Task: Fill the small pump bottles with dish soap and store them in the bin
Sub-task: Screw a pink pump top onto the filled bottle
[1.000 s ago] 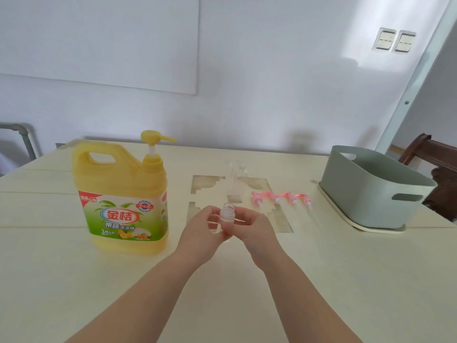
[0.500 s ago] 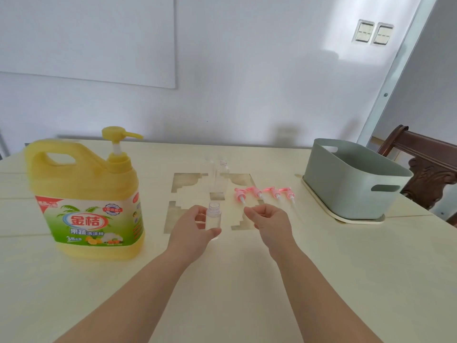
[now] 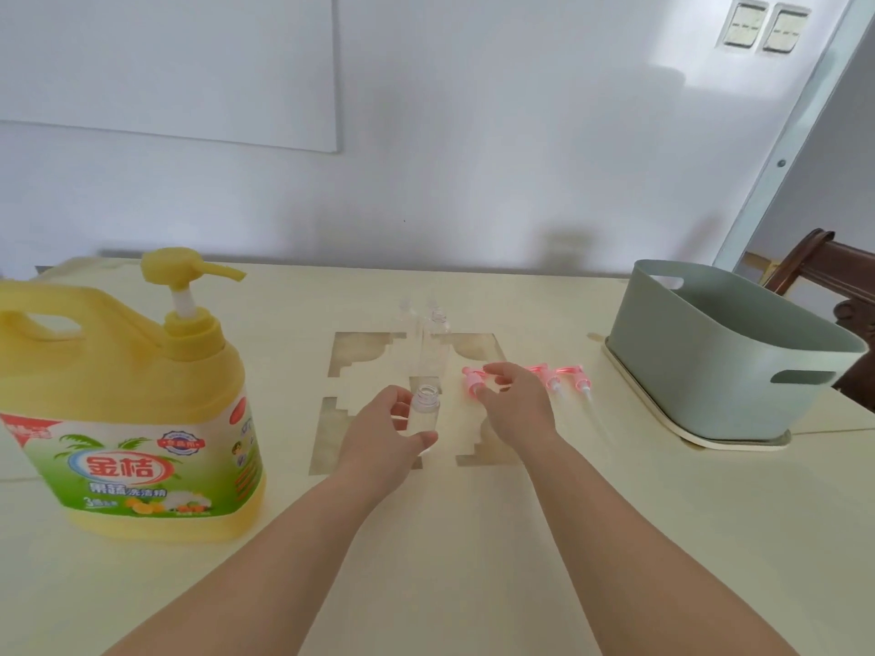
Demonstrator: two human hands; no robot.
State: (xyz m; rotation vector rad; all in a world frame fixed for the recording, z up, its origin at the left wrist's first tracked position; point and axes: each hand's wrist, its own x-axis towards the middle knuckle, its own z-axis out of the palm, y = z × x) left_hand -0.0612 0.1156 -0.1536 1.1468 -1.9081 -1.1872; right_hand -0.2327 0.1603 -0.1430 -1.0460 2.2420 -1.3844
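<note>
My left hand holds a small clear bottle upright just above the table; its neck is open, with no pump on it. My right hand lies over a row of pink pump heads, thumb and forefinger curled on either side of the leftmost pump head. More clear bottles stand behind my hands. A big yellow dish soap jug with a pump top stands at the left. The grey-green bin sits at the right, its inside hidden from here.
A pale tabletop carries everything. Under the bin lies a flat cream lid or tray. A dark wooden chair stands behind the bin at the right edge. A white wall runs along the table's far side.
My right hand left the bottle and moved right and forward to the pink pump heads. My left hand kept hold of the bottle.
</note>
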